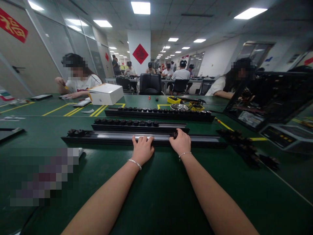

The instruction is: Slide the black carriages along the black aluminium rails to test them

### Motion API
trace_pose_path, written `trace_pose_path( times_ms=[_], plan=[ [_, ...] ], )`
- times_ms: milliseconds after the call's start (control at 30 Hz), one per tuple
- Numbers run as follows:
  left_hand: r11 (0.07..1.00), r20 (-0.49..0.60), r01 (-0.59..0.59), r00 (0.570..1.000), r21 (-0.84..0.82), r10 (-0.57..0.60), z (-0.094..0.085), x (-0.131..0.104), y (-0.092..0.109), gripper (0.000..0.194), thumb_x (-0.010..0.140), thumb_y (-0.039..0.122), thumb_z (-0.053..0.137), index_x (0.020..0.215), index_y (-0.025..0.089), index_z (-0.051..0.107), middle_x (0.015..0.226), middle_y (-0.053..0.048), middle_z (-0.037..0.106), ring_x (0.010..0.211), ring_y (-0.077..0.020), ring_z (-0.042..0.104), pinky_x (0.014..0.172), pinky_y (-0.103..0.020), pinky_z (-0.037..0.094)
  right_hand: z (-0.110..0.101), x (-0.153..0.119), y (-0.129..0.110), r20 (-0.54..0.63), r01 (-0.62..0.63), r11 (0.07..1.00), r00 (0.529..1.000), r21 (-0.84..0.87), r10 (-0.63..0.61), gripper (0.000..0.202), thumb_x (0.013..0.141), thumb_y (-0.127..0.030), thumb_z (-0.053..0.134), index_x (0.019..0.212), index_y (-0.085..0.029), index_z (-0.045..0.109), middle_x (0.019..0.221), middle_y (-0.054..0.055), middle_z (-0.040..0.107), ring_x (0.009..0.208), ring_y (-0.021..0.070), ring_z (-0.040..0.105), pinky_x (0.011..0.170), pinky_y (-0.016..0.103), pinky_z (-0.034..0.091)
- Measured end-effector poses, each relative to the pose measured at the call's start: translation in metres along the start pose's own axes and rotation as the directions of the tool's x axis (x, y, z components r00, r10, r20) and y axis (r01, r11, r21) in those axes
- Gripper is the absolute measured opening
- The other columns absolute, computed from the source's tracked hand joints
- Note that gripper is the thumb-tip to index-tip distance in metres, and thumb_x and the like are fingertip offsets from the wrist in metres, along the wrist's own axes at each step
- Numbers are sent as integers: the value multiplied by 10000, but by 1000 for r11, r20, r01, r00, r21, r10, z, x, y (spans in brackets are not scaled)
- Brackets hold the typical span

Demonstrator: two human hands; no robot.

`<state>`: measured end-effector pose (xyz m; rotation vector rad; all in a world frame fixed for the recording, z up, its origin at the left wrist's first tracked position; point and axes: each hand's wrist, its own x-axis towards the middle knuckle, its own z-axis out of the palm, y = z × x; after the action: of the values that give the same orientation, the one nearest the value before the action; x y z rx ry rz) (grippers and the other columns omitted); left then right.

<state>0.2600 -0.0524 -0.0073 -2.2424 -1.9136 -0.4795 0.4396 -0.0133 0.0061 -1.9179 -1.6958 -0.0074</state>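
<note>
A long black rail (117, 136) with a shiny inner channel lies crosswise on the green table in front of me. My left hand (143, 150) grips its near edge around the middle, fingers hooked over the wall. Further right, my right hand (181, 142) is closed on a small black round part (174, 134) in the channel; my fingers partly cover it. Several similar black parts (75, 132) sit at the rail's left end. Behind it lies a shorter black rail (171, 125) with a row of such parts in its left portion.
A third filled rail (156, 114) lies farther back. Loose black parts (244, 145) are heaped at right, near a grey box-shaped device (288, 137) and a large black frame (269, 98). A white box (107, 94) stands back left. Co-workers sit on both sides.
</note>
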Motion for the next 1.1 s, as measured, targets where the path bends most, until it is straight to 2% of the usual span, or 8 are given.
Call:
trace_pose_path(
  times_ms=[200, 533, 833, 1100],
  plan=[
    [1000, -10, -4, 1000, 2, 4, 0, 0, 0, 392, 814, 290, 476, 1202, 284, 526, 1062, -67, 591, 1071, -263, 490, 1051, -619, 103, 4, 1, 5, -18, 10, 1000, 1000, 0, -10, 508, 741, -309, 490, 1215, -127, 496, 1081, 120, 612, 1077, 239, 512, 963, 345, 311],
    [1000, -26, -11, 1000, 2, 11, 2, 0, -1, 385, 809, 297, 479, 1192, 284, 520, 1057, -62, 588, 1060, -261, 491, 1048, -620, 111, 4, 0, 3, -32, -3, 1000, 999, 5, 3, 511, 731, -302, 492, 1213, -133, 497, 1067, 120, 615, 1074, 248, 509, 976, 383, 276],
    [1000, 13, 6, 1000, 7, -6, -2, 0, 1, 397, 814, 298, 478, 1210, 288, 511, 1082, -67, 587, 1087, -264, 486, 1057, -609, 101, 5, 0, 2, -38, -9, 1000, 999, 20, 9, 498, 727, -306, 495, 1197, -140, 506, 1086, 123, 613, 1079, 255, 506, 977, 395, 266],
    [1000, -8, -7, 1000, 2, 7, 0, 0, -1, 384, 814, 290, 475, 1195, 287, 521, 1059, -66, 594, 1066, -264, 497, 1047, -620, 114, 0, 0, 3, -22, -28, 1000, 999, 2, 28, 426, 742, -234, 460, 1151, -140, 531, 1055, 118, 636, 1040, 240, 538, 981, 400, 266]
  ],
)
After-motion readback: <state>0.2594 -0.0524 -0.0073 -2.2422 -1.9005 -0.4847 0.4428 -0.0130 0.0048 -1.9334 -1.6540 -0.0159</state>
